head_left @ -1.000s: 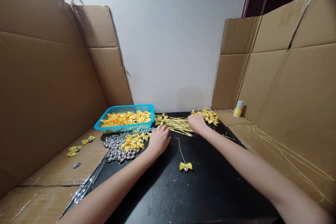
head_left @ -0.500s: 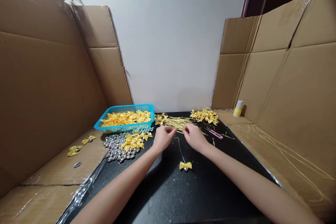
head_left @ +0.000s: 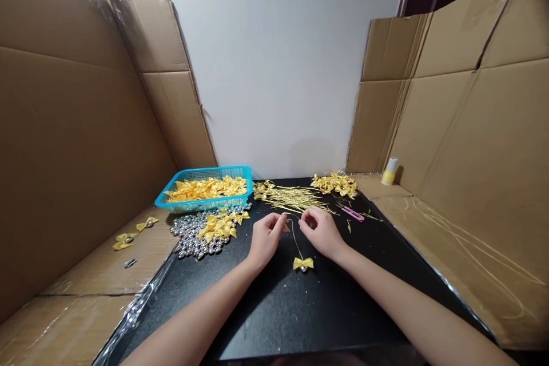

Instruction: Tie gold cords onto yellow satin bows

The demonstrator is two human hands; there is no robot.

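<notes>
My left hand (head_left: 265,237) and my right hand (head_left: 321,232) are close together over the black mat (head_left: 300,303), both pinching a thin gold string whose span between them is barely visible. Below and between them lies a small yellow bow with a silver bell (head_left: 303,263) on a gold string. Just behind the hands is a pile of cut gold strings (head_left: 291,199). A heap of silver bells (head_left: 193,237) topped with loose yellow bows (head_left: 218,227) lies left of my left hand.
A blue basket (head_left: 206,204) of yellow bows stands at the back left. Finished bows (head_left: 337,184) are piled at the back right, pink scissors (head_left: 351,213) beside them. A yellow thread spool (head_left: 389,171) stands on the right cardboard. Cardboard walls enclose both sides.
My right hand came back from the pile of finished bows at the back right. Both hands drew together near the centre, fingers closing into pinches. The camera tilted slightly.
</notes>
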